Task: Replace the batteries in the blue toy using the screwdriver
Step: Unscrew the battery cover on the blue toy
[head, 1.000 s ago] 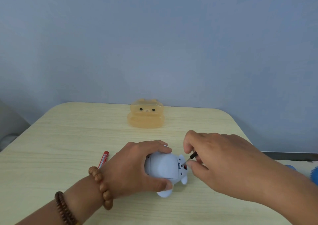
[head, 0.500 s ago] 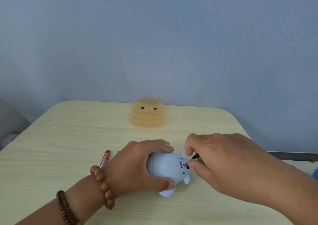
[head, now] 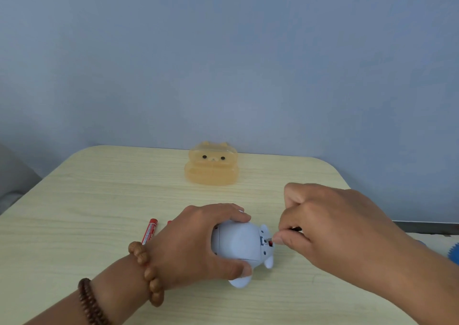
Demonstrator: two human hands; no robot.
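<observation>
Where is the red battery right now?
In the head view, the red battery lies flat on the table, on the left side. It sits just beyond the left hand that grips the blue toy, near the beaded bracelet.

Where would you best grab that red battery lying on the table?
Pinch the red battery across its narrow round body, near the middle, coming from above. It lies flat on the table, its near end tucked behind the left hand, so the far half is probably easier to reach.
</observation>
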